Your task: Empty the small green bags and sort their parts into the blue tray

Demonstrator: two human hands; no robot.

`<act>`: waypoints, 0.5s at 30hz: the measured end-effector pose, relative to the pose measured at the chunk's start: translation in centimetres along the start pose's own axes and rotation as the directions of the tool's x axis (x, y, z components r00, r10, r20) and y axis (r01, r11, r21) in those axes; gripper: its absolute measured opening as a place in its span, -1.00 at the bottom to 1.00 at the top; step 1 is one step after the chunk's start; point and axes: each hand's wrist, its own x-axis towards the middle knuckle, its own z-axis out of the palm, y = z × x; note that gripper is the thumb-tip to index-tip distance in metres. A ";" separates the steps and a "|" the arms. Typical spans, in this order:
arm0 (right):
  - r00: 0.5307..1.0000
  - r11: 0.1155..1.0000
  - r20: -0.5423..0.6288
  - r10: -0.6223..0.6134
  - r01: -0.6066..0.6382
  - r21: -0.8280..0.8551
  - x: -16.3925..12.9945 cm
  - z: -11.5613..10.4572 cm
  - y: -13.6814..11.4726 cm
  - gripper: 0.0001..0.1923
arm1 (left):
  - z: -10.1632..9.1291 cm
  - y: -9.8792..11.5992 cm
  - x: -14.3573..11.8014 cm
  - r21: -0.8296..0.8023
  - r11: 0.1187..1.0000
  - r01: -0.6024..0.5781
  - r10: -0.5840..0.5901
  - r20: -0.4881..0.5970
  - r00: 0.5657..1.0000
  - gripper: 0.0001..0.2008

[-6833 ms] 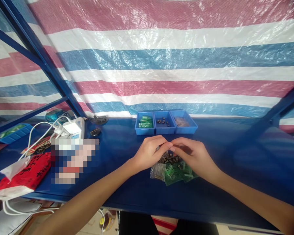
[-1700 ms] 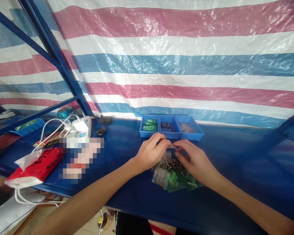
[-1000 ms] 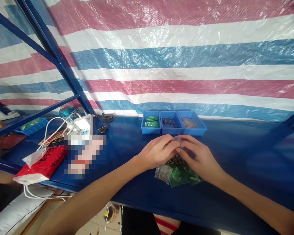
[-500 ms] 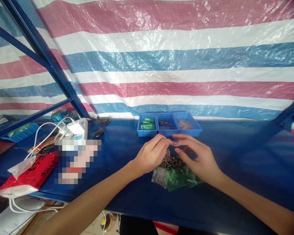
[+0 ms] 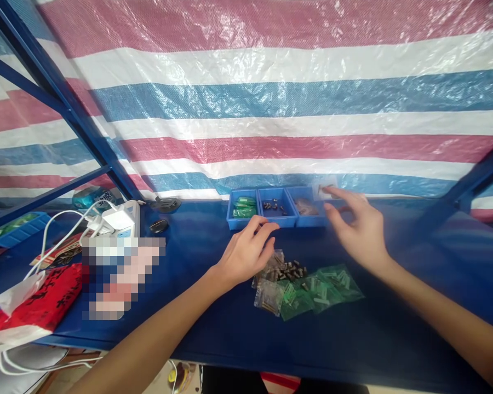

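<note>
My right hand [image 5: 359, 227] is raised over the right bin [image 5: 312, 210] of three joined blue bins, pinching a small clear packet [image 5: 325, 189] between thumb and fingertips. My left hand [image 5: 246, 251] hovers low over the blue bench, fingers loosely curled, holding nothing that I can see, just left of a pile of small dark metal parts [image 5: 290, 270]. Clear and green plastic bags [image 5: 308, 290] of small parts lie in front of that pile. The left bin [image 5: 243, 207] holds green packets and the middle bin [image 5: 275, 207] holds several dark parts.
A white power strip with cables [image 5: 115, 219] and a red tissue pack [image 5: 36, 301] lie at the left. A blue bin [image 5: 12, 230] sits on the far left. A striped tarp [image 5: 271, 98] hangs behind the bench, with blue frame posts [image 5: 66, 104] at the left.
My hands were together over the parts pile. My right hand has since lifted away to the right bin with the small clear packet, and my left hand stayed near the pile.
</note>
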 end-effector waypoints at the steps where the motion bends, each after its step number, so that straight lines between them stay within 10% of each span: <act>1: 0.999 1.000 0.044 0.011 -0.009 -0.029 0.2 0.5 1.0 -0.60 | 0.0 -0.2 0.0 0.016 1.000 -0.005 0.005 0.018 1.000 -0.72; 6: 0.989 0.980 0.138 -0.055 0.080 -0.181 0.0 1.6 3.5 -0.67 | 0.0 -0.4 0.1 0.045 0.999 -0.011 0.005 0.133 0.991 -0.73; 15: 0.877 0.962 0.399 -0.266 0.270 0.048 -3.1 0.2 -3.2 -0.66 | -1.1 -0.2 0.1 -0.026 0.995 -0.096 0.097 0.472 0.876 -0.40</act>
